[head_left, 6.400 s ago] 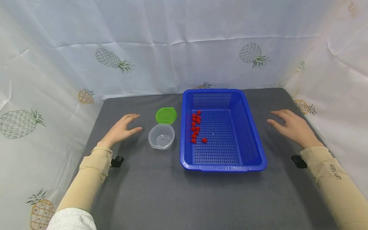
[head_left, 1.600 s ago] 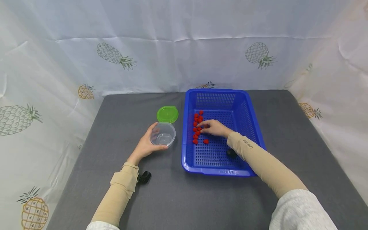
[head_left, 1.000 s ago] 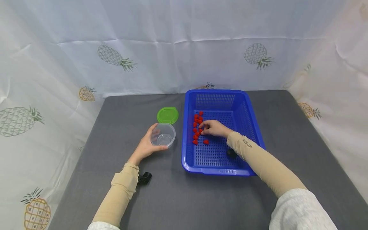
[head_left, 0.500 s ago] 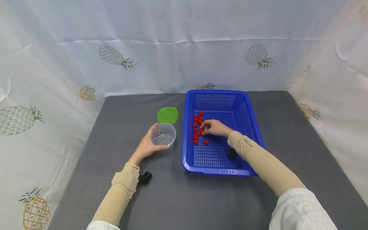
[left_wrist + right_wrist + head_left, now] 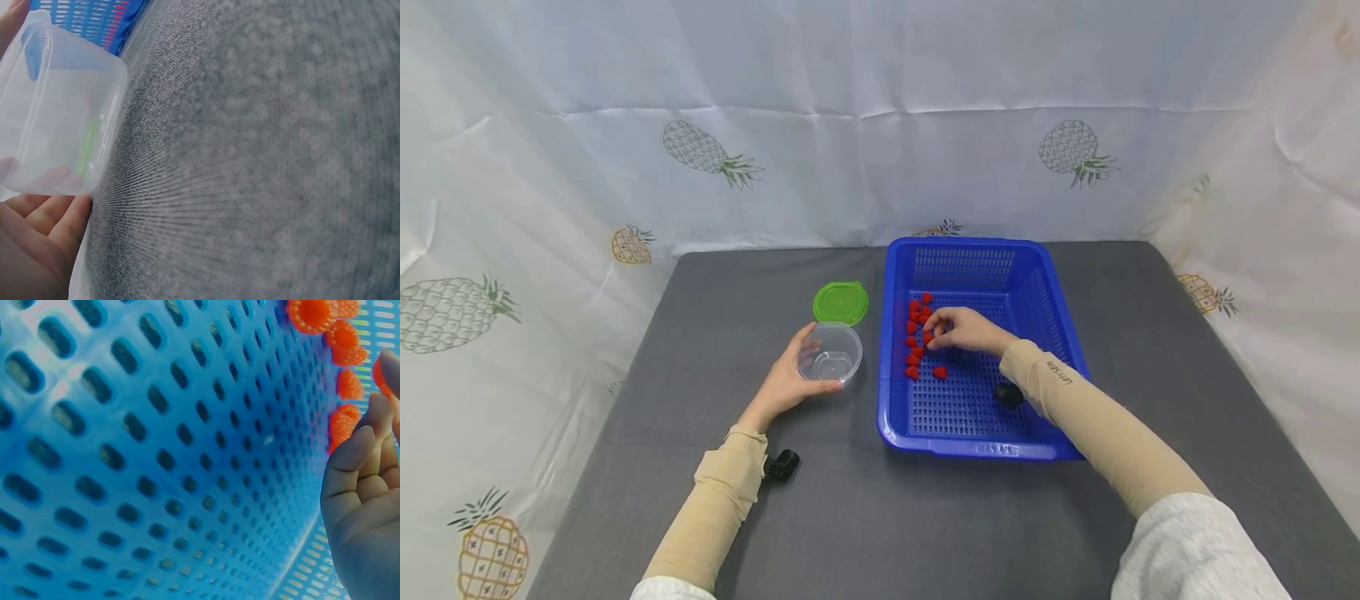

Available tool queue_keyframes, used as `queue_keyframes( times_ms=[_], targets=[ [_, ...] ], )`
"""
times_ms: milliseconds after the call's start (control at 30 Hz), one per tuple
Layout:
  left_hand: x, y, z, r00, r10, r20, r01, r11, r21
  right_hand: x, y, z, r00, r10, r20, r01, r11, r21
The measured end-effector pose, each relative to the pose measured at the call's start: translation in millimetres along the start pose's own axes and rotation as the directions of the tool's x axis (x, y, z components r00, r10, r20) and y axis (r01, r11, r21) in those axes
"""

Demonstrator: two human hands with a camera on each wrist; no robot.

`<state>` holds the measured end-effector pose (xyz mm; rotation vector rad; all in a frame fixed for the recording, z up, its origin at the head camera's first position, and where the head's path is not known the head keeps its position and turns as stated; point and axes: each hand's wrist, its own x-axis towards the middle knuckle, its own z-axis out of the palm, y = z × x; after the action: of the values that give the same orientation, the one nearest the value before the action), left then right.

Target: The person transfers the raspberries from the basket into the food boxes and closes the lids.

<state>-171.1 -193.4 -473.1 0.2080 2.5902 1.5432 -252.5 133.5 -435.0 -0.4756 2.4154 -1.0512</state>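
The left hand [image 5: 782, 387] is holding the clear bowl [image 5: 831, 364]. Its thumb is going along the near side and its fingers are going round the far side. At first, this hand was hanging in the air by itself, away from the bowl. The bowl is staying in about the same spot on the gray worktop [image 5: 880, 525], just left of the blue basket [image 5: 955, 447].

The right hand [image 5: 964, 328] is pinching one red berry [image 5: 928, 337] between its thumb and finger. At first, this hand was waiting in the air, out past the right side of the basket. Now it is reaching inside. A moment ago it was dipping in among the berries, and now it is edging a tiny bit to the right, taking its berry away from the line. We cannot tell if that berry is touching the basket floor.

The other berries [image 5: 912, 372] are lying where they were, in a bumpy line by the left wall of the basket. One lone berry [image 5: 940, 372] is sitting a little to the right of them, nearer the front. The green lid [image 5: 840, 302] is lying flat just behind the bowl, and it is keeping its old place.
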Motion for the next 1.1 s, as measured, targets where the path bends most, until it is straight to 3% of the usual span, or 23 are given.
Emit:
queue_keyframes(
  times_ms=[300, 800, 1100],
  targets=[
    [1.5, 3.8, -2.6, 1.0, 0.015, 0.004, -0.015, 1.0, 0.016, -11, -13, -11, 0.999, -0.012, -0.037, 0.015, 0.998, 0.06],
    [-2.5, 1.1, -0.2, 1.0, -0.015, 0.026, 0.015, 1.0, -0.001, -29, -42, -24, 0.997, -0.078, -0.008, 0.078, 0.98, 0.185],
    [-3.3, 5.5, -0.6, 0.999, -0.029, 0.03, 0.028, 1.0, 0.004, -28, -64, -25, 0.983, -0.173, -0.054, 0.181, 0.946, 0.268]
  ],
)
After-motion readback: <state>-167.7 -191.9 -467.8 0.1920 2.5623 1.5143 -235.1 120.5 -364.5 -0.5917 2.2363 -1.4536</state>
